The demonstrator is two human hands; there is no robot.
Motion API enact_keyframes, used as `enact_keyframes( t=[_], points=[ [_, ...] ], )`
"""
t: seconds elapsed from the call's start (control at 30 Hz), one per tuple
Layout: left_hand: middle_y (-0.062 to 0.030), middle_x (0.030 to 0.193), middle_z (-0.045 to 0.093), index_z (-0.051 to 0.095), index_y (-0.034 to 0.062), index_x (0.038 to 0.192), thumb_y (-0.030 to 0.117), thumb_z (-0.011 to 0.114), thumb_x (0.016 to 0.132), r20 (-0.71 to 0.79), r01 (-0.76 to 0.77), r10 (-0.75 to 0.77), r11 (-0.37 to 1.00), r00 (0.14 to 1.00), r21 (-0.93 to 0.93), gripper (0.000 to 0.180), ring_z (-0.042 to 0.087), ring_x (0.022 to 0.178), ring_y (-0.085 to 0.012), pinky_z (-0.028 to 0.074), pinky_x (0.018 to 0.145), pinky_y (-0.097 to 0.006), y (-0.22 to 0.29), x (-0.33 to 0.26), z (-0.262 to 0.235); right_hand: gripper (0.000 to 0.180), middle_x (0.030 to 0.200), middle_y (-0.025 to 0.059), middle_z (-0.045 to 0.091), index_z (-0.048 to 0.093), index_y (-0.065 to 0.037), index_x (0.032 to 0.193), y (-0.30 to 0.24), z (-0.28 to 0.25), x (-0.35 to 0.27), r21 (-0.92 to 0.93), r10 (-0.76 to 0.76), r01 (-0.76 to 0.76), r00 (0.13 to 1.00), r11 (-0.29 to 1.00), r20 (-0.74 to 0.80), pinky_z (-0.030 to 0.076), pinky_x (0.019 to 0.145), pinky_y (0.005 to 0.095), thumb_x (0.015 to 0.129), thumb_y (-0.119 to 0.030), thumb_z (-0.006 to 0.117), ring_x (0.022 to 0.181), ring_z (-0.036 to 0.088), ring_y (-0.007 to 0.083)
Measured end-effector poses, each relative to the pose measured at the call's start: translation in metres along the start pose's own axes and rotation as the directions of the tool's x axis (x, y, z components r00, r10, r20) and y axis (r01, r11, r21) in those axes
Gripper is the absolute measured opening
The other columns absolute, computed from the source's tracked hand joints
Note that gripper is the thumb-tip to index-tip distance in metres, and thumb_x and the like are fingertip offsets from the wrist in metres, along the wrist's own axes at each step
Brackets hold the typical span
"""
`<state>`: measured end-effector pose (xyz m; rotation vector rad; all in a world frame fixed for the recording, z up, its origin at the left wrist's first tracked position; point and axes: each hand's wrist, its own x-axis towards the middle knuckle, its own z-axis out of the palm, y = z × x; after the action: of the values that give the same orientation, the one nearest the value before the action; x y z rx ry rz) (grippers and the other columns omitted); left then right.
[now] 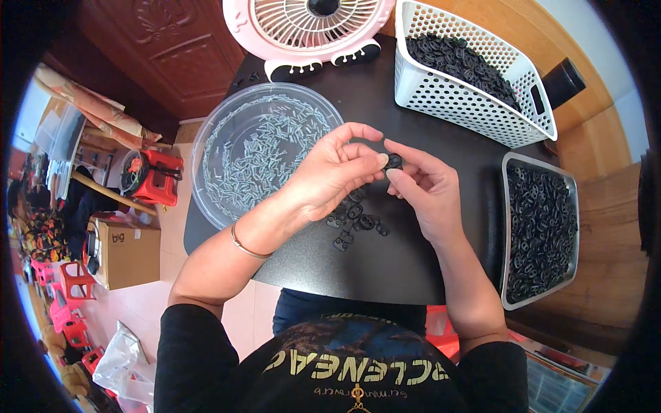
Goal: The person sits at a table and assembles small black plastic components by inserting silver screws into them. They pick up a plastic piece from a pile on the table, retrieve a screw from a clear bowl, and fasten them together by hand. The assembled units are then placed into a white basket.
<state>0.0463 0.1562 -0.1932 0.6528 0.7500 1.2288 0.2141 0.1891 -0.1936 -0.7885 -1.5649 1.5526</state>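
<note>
Both hands meet over the black table [413,255]: left hand [330,175] and right hand [427,189] pinch one small black ring part [394,162] between fingertips. Loose black parts [354,224] lie just below. Clear bowl of small metal pins [258,148] left, white basket [468,100] and metal tray [540,230] of black parts right.

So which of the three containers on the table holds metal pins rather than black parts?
The round clear plastic bowl by the left hand; the white perforated basket and grey metal tray hold black pieces.
</note>
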Motion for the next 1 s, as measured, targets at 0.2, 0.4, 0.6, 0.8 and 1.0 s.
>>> enact_keyframes(
  t=[0.2, 0.4, 0.6, 0.8, 1.0],
  points=[
    [-0.002, 0.08, 0.059, 0.045, 0.0057, 0.107, 0.002, 0.057, 0.081, 0.013, 0.007, -0.007, 1.0, 1.0, 0.002, 0.029, 0.057, 0.073, -0.009, 0.048, 0.069, -0.019, 0.0008, -0.0002, 0.0003, 0.035, 0.07, 0.0005, 0.058, 0.056, -0.004, 0.111, -0.0011, -0.0002, -0.0003, 0.001, 0.015, -0.015, 1.0, 1.0, 0.009, 0.046, 0.061, 0.0182, 0.077, -0.001, 0.059, 0.063, 0.056, 0.0063],
    [-0.0016, 0.081, 0.058, 0.045, 0.0059, 0.106, 0.002, 0.057, 0.081, 0.022, 0.023, -0.022, 1.0, 1.0, -0.017, 0.028, 0.057, 0.074, -0.009, 0.049, 0.069, -0.019, 0.0006, 0.0002, -0.0001, 0.034, 0.072, 0.0013, 0.059, 0.057, -0.004, 0.111, -0.0006, 0.0006, -0.0007, 0.013, 0.012, -0.012, 1.0, 1.0, 0.013, 0.046, 0.061, 0.0185, 0.077, -0.002, 0.059, 0.063, 0.056, 0.0066],
    [-0.0043, 0.083, 0.06, 0.044, 0.0069, 0.103, 0.001, 0.058, 0.08, 0.045, 0.051, -0.05, 0.999, 0.998, -0.012, 0.027, 0.057, 0.076, -0.0104, 0.047, 0.072, -0.022, 0.0032, -0.0008, -0.0014, 0.03, 0.072, 0.0023, 0.06, 0.058, -0.004, 0.108, -0.0018, 0.0008, -0.0013, 0.04, 0.027, -0.028, 0.999, 0.999, 0.026, 0.046, 0.059, 0.0186, 0.078, -0.002, 0.06, 0.064, 0.056, 0.0067],
    [-0.0048, 0.085, 0.059, 0.044, 0.0056, 0.105, 0.003, 0.058, 0.08, 0.044, 0.041, -0.039, 0.998, 0.998, -0.037, 0.028, 0.057, 0.077, -0.0114, 0.047, 0.072, -0.022, 0.0017, -0.0007, -0.0026, 0.029, 0.074, 0.002, 0.059, 0.058, -0.002, 0.106, -0.0025, -0.0004, 0.0003, 0.047, -0.039, 0.038, 0.999, 0.998, 0.027, 0.045, 0.059, 0.0181, 0.077, -0.001, 0.061, 0.065, 0.056, 0.0063],
    [-0.0057, 0.088, 0.058, 0.046, 0.0019, 0.109, 0.006, 0.058, 0.081, 0.053, 0.055, -0.049, 0.993, 0.997, -0.106, 0.031, 0.057, 0.077, -0.0108, 0.048, 0.07, -0.021, -0.0013, 0.002, -0.0039, 0.031, 0.077, 0.0014, 0.057, 0.056, -0.001, 0.106, 0.0049, -0.0009, 0.0012, -0.149, -0.176, 0.176, 0.984, 0.973, 0.009, 0.045, 0.061, 0.0176, 0.076, 0.001, 0.062, 0.067, 0.055, 0.0053]
  ],
)
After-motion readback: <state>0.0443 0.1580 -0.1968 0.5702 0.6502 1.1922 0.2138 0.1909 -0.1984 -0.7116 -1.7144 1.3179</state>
